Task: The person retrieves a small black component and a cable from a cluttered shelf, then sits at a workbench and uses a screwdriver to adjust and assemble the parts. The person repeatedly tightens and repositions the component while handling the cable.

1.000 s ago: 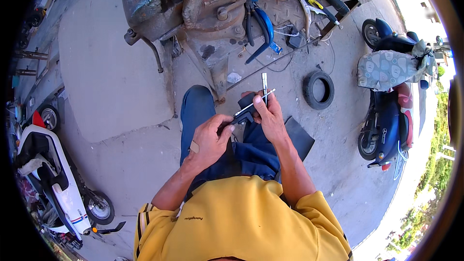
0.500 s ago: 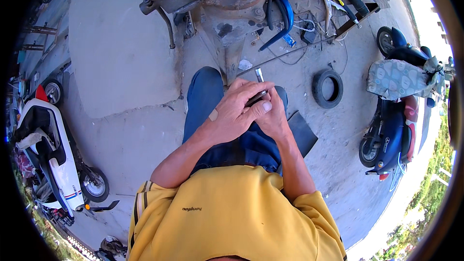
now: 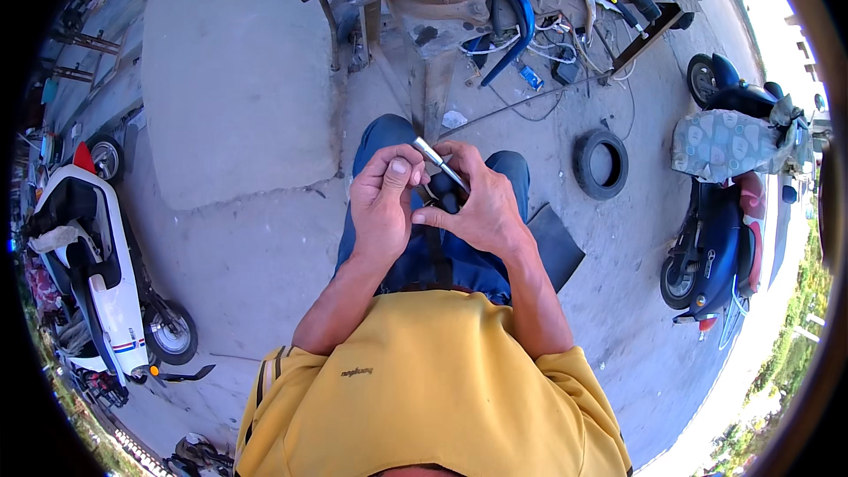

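Note:
Above my lap, a slim silver metal rod with a thicker, socket-like end (image 3: 431, 155) slants between my hands. My right hand (image 3: 486, 208) grips its lower end, fingers curled over it and thumb stretched toward the left. My left hand (image 3: 382, 203) is closed close beside the rod, palm turned up and thumb bent over the curled fingers. Whatever those fingers pinch is hidden. A dark rounded shape (image 3: 444, 187) shows below the rod, between the hands; I cannot make out its kind.
Ahead stands a heavy rusty metal vise-like stand (image 3: 433, 26), with pliers (image 3: 587, 9), wires and a blue curved handle (image 3: 521, 31) beside it. A small tyre (image 3: 601, 163) lies to the right. Scooters (image 3: 707, 252) stand right, a white motorbike (image 3: 102, 274) left.
My hands have moved apart from their clasp, the left one turning palm up. The silver rod has tipped over to the left. My view has shifted slightly.

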`<state>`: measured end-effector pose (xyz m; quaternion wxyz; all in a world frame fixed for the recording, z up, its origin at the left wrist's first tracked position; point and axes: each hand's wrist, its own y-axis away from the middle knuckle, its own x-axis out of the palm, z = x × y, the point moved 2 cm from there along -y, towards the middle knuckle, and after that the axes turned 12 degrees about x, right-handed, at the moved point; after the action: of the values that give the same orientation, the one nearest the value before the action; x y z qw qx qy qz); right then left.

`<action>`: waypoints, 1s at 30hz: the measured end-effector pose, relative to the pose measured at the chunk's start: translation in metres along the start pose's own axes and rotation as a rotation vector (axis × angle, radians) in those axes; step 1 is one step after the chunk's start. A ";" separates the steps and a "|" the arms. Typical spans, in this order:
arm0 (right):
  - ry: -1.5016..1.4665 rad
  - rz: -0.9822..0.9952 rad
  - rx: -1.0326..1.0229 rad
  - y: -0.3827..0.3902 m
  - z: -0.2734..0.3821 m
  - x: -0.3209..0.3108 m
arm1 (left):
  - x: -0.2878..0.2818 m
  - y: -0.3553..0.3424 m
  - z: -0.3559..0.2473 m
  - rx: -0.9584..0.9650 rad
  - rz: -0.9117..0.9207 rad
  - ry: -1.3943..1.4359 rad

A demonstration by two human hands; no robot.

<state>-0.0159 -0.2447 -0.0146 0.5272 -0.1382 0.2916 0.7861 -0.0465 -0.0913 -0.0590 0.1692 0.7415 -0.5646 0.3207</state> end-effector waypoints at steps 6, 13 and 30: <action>-0.335 -0.231 0.205 0.003 -0.040 -0.034 | -0.011 0.010 -0.051 0.355 0.077 -0.191; -0.730 -0.041 -0.048 0.001 -0.017 -0.034 | -0.014 -0.033 -0.071 -0.029 0.731 -1.129; -1.634 0.108 -0.016 -0.001 -0.043 0.028 | -0.003 -0.002 -0.012 -0.504 0.644 -0.256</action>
<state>-0.0299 -0.2494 -0.0634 0.5338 0.4889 -0.1840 0.6650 -0.0488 -0.0812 -0.0518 0.1649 0.4965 -0.8445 0.1146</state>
